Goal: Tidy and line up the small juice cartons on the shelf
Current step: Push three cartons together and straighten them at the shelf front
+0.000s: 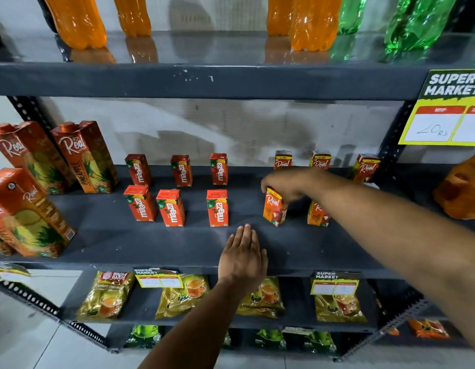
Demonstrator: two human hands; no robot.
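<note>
On the dark grey middle shelf (124, 243) stand several small orange juice cartons in two rows. The Maaza cartons (217, 207) fill the middle, three behind and three in front. To the right are the small Real cartons, three at the back (283, 159). My right hand (287, 186) grips the top of the front Real carton (275, 210), which tilts slightly. Another Real carton (317, 213) stands right of it, partly hidden by my forearm. My left hand (243, 255) lies flat on the shelf's front, fingers together, holding nothing.
Tall Real pineapple cartons (84, 158) stand at the shelf's left end. Orange and green soda bottles (311, 22) line the shelf above. Tea packets (105, 296) and price tags hang below. A yellow Super Market sign (449, 107) and an orange bag (463, 187) sit at right.
</note>
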